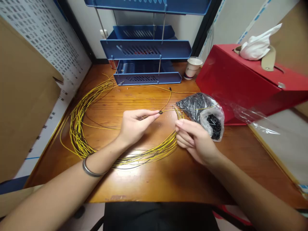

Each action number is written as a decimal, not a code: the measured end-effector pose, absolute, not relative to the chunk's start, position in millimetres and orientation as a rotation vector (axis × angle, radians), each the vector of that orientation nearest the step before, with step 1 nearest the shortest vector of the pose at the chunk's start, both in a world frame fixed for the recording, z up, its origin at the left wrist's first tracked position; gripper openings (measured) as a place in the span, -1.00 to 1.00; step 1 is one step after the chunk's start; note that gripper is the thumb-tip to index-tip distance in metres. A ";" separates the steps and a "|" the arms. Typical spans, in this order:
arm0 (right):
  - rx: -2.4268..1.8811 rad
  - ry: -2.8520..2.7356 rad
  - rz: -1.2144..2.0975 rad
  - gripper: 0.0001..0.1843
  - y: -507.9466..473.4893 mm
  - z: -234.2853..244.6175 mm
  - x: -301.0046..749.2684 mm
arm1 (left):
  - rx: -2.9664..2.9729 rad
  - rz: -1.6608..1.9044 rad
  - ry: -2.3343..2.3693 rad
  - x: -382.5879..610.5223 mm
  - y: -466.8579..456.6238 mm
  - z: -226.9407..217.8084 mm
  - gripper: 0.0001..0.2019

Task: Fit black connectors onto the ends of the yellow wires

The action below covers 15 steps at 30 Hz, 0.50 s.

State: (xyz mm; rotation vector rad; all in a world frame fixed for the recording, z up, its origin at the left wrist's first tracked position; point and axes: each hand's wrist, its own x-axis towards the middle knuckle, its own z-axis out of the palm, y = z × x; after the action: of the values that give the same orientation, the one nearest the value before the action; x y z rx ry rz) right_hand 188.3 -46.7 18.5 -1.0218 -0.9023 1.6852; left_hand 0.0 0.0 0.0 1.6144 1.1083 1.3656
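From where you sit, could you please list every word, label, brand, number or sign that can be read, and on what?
Nothing reads clearly.
Printed surface at left: rows of dark characters, too blurred to read.
Paper cup: print too small to read.
Right wall: blue marks, unclear whether text.

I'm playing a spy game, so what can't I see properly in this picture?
All in the head view:
- The black piece in the left grip: too small for detail.
- Inside the right grip: the hand itself hides it.
- Inside the red box: its walls hide it.
- Print on the white cup: too small to read.
- The top blue tray: cut off by the upper edge.
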 end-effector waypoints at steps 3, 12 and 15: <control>-1.095 -0.833 1.577 -0.63 -41.9 10.6 191.4 | 1.574 1.359 1.075 1.9 -1.8 0.8 -0.89; -1.172 -1.169 1.139 -0.69 -21.3 17.2 178.4 | 1.594 1.380 1.056 0.2 -0.6 2.1 -0.88; -1.185 -1.137 1.080 -0.72 -25.4 10.2 182.9 | 1.635 1.382 1.059 0.4 -0.5 2.8 -0.89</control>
State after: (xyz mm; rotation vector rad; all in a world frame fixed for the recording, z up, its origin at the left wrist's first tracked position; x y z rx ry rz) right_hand 182.9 -25.4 10.2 -1.1854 -1.1373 1.0802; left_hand 0.4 -0.5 2.8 1.6353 1.0587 1.3823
